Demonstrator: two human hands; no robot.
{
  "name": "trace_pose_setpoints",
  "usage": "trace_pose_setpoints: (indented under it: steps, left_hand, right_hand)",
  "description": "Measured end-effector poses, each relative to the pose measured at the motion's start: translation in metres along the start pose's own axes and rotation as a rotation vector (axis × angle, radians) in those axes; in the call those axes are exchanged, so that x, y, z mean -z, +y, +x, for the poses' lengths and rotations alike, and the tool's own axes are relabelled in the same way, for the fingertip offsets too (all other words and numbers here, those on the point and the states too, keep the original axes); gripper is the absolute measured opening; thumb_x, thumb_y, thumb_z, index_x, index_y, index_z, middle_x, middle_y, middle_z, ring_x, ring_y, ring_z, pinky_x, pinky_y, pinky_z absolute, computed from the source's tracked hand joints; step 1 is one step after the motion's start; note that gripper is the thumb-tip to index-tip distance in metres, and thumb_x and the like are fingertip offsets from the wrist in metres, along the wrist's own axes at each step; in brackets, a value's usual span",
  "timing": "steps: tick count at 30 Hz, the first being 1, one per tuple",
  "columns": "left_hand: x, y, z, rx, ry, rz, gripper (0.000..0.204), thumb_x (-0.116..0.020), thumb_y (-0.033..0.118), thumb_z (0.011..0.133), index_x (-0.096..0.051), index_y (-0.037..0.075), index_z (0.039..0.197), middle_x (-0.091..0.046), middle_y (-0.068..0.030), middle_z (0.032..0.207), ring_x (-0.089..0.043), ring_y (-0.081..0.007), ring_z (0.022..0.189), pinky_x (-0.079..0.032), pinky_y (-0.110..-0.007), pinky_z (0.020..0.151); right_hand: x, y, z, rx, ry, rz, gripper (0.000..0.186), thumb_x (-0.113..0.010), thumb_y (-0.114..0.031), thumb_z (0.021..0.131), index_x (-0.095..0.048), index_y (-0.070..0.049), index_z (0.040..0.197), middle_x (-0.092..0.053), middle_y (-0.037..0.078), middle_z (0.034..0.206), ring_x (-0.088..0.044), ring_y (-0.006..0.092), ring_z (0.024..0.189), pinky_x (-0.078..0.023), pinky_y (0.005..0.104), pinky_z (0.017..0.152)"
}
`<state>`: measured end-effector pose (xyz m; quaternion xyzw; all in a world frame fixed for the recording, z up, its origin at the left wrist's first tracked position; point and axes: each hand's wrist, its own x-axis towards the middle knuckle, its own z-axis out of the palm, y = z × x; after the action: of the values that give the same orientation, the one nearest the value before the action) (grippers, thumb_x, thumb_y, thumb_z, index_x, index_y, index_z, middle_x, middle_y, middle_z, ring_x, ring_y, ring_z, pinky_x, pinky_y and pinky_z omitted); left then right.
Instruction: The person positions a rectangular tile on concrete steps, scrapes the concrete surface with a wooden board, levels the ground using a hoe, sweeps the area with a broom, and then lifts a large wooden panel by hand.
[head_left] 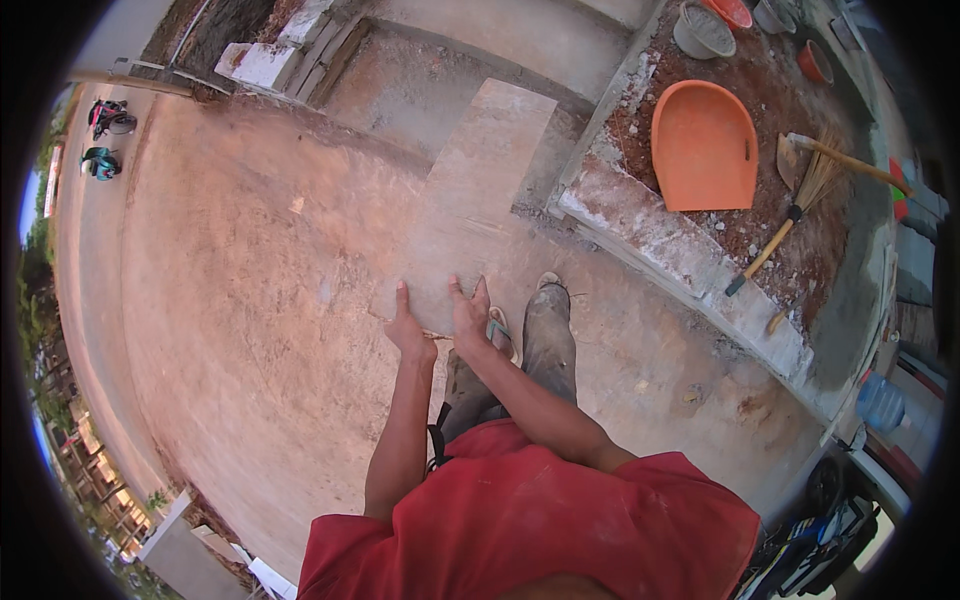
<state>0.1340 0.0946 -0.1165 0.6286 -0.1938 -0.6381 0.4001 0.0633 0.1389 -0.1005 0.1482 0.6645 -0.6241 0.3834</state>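
Note:
Both of my hands are on the near end of a long, flat, dusty grey-brown board [485, 170]. My left hand [408, 332] grips its left corner, and my right hand [470, 312] grips its edge a little to the right. Thumbs lie along the top face; most of the other fingers are hidden beneath. The board stretches away from me, and its far end reaches over the sunken concrete bay [400, 75]. Whether that end rests on anything, I cannot tell. My feet are just behind the near end, on the right.
On a raised bed of soil at right lie an orange scoop-shaped pan [703, 150], a broom [800, 205] and a hoe [850, 165]. Several buckets, one a grey bucket [703, 32], stand beyond. A low concrete ledge [680, 265] borders the bed. Motorbikes [102, 163] are far left.

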Motion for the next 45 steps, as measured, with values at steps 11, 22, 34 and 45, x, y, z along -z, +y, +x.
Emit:
trace_pose_setpoints:
  steps: [11,22,34,45]
  left_hand:
    - [-0.067,-0.066,0.285,-0.06,-0.023,0.36,0.044,-0.083,0.021,0.082,-0.065,-0.008,0.11,-0.07,-0.0123,0.107,-0.066,-0.0188,0.092,-0.054,-0.033,0.082]
    - [-0.16,-0.308,0.589,0.241,-0.415,0.415,0.046,-0.078,0.023,0.087,-0.061,-0.002,0.121,-0.068,-0.0096,0.111,-0.065,-0.0188,0.097,-0.052,-0.032,0.086]
    - [-0.174,-0.369,0.746,0.391,-0.146,0.284,0.058,-0.077,0.026,0.088,-0.05,-0.002,0.131,-0.06,-0.0132,0.126,-0.058,-0.0219,0.114,-0.046,-0.034,0.098]
    - [-0.21,-0.191,0.987,0.156,-0.202,0.501,0.061,-0.077,0.033,0.087,-0.054,-0.008,0.127,-0.061,-0.0183,0.126,-0.059,-0.0249,0.111,-0.047,-0.038,0.095]
  right_hand:
    - [-0.042,0.033,0.362,-0.273,0.06,0.116,0.071,-0.053,-0.061,0.094,-0.032,-0.011,0.141,-0.054,0.017,0.135,-0.055,0.0298,0.12,-0.051,0.0478,0.094]
    - [-0.036,0.2,0.743,0.086,0.842,-0.555,0.049,-0.037,-0.041,0.102,-0.054,0.005,0.107,-0.062,0.025,0.108,-0.06,0.0367,0.101,-0.046,0.0458,0.088]
    - [-0.198,0.206,0.87,0.194,0.992,-1.148,0.052,-0.037,-0.048,0.102,-0.049,0.001,0.111,-0.066,0.031,0.097,-0.063,0.0499,0.091,-0.048,0.0578,0.08]
    - [-0.439,0.216,0.917,0.286,1.011,-0.836,0.05,-0.046,-0.046,0.101,-0.044,0.002,0.114,-0.067,0.027,0.094,-0.065,0.0444,0.091,-0.051,0.0527,0.075]
